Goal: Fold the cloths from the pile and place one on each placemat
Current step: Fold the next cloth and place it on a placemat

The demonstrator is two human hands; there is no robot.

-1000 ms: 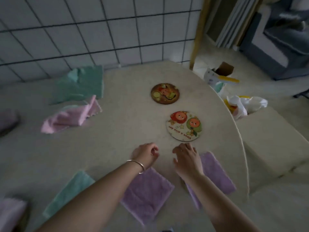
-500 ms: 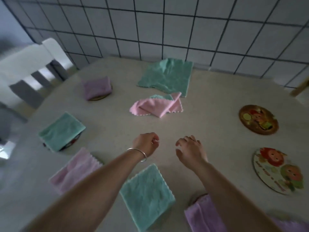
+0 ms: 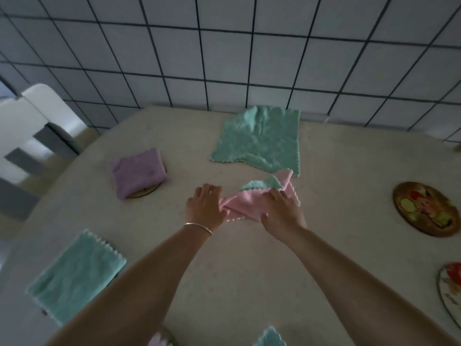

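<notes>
- Two hands meet on one crumpled pink cloth (image 3: pixel 243 204) at the middle of the counter (image 3: pixel 336 201).
- Left hand (image 3: pixel 205 207), with a thin bangle (image 3: pixel 198 227) at the wrist, grips the cloth's left end; its fingers are curled over the bunched fabric.
- Right hand (image 3: pixel 280 212) lies on the cloth's right part, fingers bent and pinching a fold, thumb tucked at the near scalloped edge.
- Between the hands the pink cloth is stretched in a short band, touching the counter.
- A corner of a teal cloth (image 3: pixel 264 184) peeks out from under the pink one, just beyond the right hand's fingertips.
- Farther back, near the tiled wall (image 3: pixel 224 58), a large teal cloth (image 3: pixel 259 141) lies spread open, its near corner touching the pink cloth.
- To the left, a folded purple cloth (image 3: pixel 137 172) sits on a round placemat (image 3: pixel 147 192).
- At near left, a folded teal cloth (image 3: pixel 77 275) lies flat, well apart from the hands.
- To the right, two bare picture placemats: a brown one (image 3: pixel 427 208) and a pale one (image 3: pixel 451 293) cut off by the edge.
- A white chair (image 3: pixel 32 121) stands beyond the counter's left side.
</notes>
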